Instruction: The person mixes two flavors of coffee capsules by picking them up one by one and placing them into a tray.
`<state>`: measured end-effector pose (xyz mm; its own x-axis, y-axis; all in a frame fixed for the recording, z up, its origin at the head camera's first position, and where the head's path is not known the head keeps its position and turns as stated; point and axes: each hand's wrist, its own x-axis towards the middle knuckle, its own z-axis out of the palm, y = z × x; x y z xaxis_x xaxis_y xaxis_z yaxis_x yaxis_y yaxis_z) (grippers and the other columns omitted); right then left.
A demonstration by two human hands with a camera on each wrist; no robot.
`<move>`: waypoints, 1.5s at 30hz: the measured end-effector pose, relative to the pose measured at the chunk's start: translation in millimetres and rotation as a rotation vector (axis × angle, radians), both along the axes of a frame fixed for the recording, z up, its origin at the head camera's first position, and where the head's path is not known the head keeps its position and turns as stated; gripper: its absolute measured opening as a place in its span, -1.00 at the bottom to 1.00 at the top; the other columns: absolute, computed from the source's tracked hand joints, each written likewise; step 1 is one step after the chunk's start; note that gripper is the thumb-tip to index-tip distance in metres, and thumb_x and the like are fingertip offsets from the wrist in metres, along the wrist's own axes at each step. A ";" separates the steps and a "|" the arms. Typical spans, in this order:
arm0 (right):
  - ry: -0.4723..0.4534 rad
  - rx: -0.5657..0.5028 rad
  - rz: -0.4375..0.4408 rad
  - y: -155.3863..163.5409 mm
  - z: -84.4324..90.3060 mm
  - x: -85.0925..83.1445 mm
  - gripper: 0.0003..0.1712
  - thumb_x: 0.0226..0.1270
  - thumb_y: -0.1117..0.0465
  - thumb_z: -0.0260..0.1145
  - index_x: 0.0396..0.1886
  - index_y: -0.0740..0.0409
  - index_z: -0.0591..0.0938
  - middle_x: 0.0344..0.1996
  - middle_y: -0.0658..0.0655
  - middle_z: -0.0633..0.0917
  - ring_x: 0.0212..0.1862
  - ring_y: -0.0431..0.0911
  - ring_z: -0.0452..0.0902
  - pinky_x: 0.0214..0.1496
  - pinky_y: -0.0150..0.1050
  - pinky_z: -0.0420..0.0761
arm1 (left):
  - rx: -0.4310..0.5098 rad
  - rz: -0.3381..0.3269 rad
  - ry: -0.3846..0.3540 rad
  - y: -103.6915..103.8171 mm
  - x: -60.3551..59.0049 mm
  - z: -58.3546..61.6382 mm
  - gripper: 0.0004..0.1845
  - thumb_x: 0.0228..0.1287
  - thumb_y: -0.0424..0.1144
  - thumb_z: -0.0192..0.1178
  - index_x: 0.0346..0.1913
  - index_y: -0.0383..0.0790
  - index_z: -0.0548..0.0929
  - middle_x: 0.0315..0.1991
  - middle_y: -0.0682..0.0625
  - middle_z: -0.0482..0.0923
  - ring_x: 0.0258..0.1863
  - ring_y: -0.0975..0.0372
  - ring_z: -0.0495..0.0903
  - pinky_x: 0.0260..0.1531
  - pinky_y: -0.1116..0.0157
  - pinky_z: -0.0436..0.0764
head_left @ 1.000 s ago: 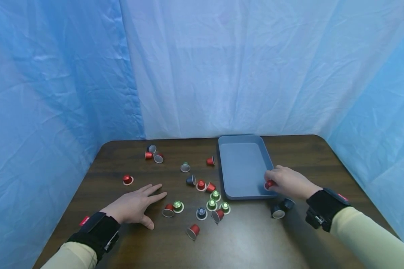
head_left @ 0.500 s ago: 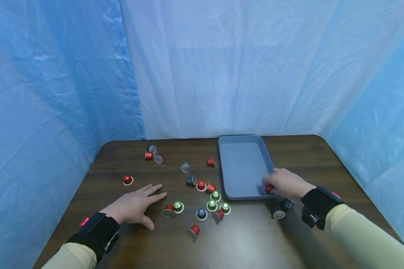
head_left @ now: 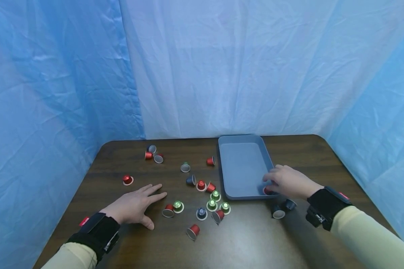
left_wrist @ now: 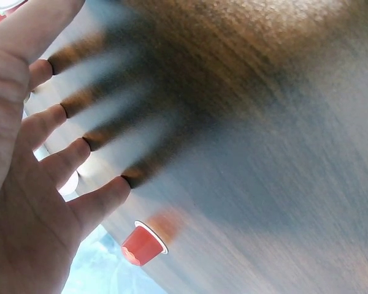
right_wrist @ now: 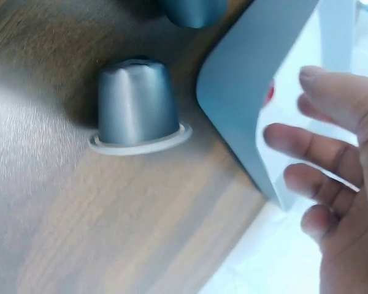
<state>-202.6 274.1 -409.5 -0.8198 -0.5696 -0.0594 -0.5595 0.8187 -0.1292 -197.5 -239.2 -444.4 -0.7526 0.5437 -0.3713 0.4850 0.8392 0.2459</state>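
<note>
A blue-grey tray (head_left: 242, 164) lies on the dark wooden table (head_left: 249, 239), right of centre. My right hand (head_left: 278, 180) hovers over the tray's near right corner with its fingers loosely spread (right_wrist: 322, 131), holding nothing. A red capsule (head_left: 266, 191) lies inside that corner just under the fingers; in the right wrist view it is a red patch (right_wrist: 268, 93) behind the tray wall (right_wrist: 242, 92). My left hand (head_left: 136, 204) lies flat on the table, fingers straight (left_wrist: 61, 162), with a red capsule (left_wrist: 142, 244) beyond them.
Several red, green and dark capsules (head_left: 211, 204) are scattered between my left hand and the tray. Two dark capsules (head_left: 277, 212) (head_left: 289, 204) stand by my right wrist, one large in the right wrist view (right_wrist: 137, 104). Blue cloth (head_left: 202, 67) surrounds the table.
My right hand brought the red capsule down into the tray's near right corner and let go, its fingers spreading. My left hand stayed flat where it was.
</note>
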 end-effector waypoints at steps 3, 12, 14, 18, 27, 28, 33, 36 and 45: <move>0.045 -0.020 0.031 3.4 7.0 5.3 -0.75 0.28 0.17 0.51 -0.06 0.06 0.76 -0.25 -0.04 0.74 -0.21 -0.17 0.52 -0.17 -0.20 0.63 | -0.004 0.002 0.000 -0.2 -0.1 -1.1 0.10 -0.09 0.28 0.55 0.56 0.14 0.31 0.63 -0.04 0.06 0.59 -0.13 0.03 0.36 -0.30 0.28; 0.157 -0.018 0.170 21.8 13.0 23.4 -0.77 0.15 0.25 0.57 -0.20 -0.04 0.75 -0.40 -0.23 0.59 -0.32 -0.30 0.35 -0.33 -0.38 0.51 | 0.006 0.001 0.002 -0.8 -0.3 -2.2 0.10 -0.10 0.28 0.55 0.56 0.14 0.32 0.63 -0.04 0.06 0.59 -0.13 0.03 0.35 -0.30 0.29; 0.157 -0.009 0.207 25.3 12.9 28.9 -0.76 0.13 0.26 0.58 -0.24 -0.06 0.73 -0.42 -0.24 0.57 -0.34 -0.31 0.32 -0.36 -0.40 0.46 | 0.004 0.000 0.005 -1.3 -0.5 -2.8 0.10 -0.10 0.29 0.55 0.56 0.14 0.31 0.63 -0.04 0.05 0.59 -0.13 0.03 0.35 -0.30 0.29; 0.132 0.013 0.243 30.4 10.5 39.7 -0.74 0.11 0.22 0.59 -0.20 -0.05 0.74 -0.35 -0.17 0.64 -0.32 -0.30 0.37 -0.35 -0.37 0.52 | 0.005 -0.003 0.010 -2.6 -0.7 -3.8 0.11 -0.10 0.29 0.55 0.57 0.15 0.31 0.64 -0.04 0.05 0.59 -0.14 0.03 0.34 -0.31 0.30; 0.116 0.134 0.280 36.6 -8.4 50.0 -0.55 0.05 0.14 0.64 -0.01 -0.02 0.77 -0.20 -0.08 0.67 -0.24 -0.24 0.47 -0.27 -0.28 0.60 | 0.020 0.005 -0.007 -5.4 -0.2 -4.2 0.11 -0.10 0.30 0.54 0.57 0.13 0.31 0.64 -0.04 0.05 0.60 -0.14 0.02 0.32 -0.32 0.31; 0.128 0.146 0.287 37.3 -10.9 50.4 -0.55 0.05 0.14 0.65 -0.02 -0.01 0.77 -0.21 -0.07 0.66 -0.25 -0.23 0.48 -0.27 -0.28 0.61 | 0.025 0.007 -0.010 -5.4 -0.1 -4.1 0.11 -0.10 0.29 0.54 0.57 0.13 0.31 0.64 -0.04 0.05 0.60 -0.14 0.02 0.32 -0.32 0.31; 0.158 0.194 0.293 40.9 -20.1 51.7 -0.58 0.03 0.17 0.66 -0.07 0.03 0.77 -0.24 -0.03 0.67 -0.28 -0.22 0.51 -0.26 -0.28 0.66 | 0.041 0.009 -0.018 -4.6 0.0 -3.8 0.10 -0.10 0.27 0.55 0.57 0.13 0.31 0.64 -0.04 0.04 0.60 -0.14 0.01 0.32 -0.34 0.29; 0.179 0.220 0.288 42.0 -23.2 51.3 -0.62 0.02 0.19 0.66 -0.12 0.03 0.77 -0.29 -0.02 0.69 -0.31 -0.21 0.53 -0.27 -0.29 0.66 | 0.038 0.008 -0.018 -4.4 0.0 -3.7 0.11 -0.10 0.28 0.55 0.57 0.13 0.31 0.64 -0.04 0.04 0.60 -0.13 0.01 0.32 -0.35 0.29; 0.235 0.267 0.281 43.8 -27.6 47.9 -0.65 -0.02 0.08 0.68 -0.21 -0.03 0.78 -0.43 -0.09 0.70 -0.38 -0.18 0.41 -0.39 -0.34 0.32 | 0.038 0.007 -0.004 -3.9 0.3 -4.2 0.10 -0.10 0.28 0.55 0.56 0.14 0.31 0.63 -0.04 0.06 0.59 -0.14 0.02 0.30 -0.35 0.32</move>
<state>-154.7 318.0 -437.1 -0.6446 -0.7618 -0.0651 -0.7534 0.6185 0.2232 -197.2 -243.1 -448.7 -0.7549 0.5524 -0.3536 0.4784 0.8326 0.2793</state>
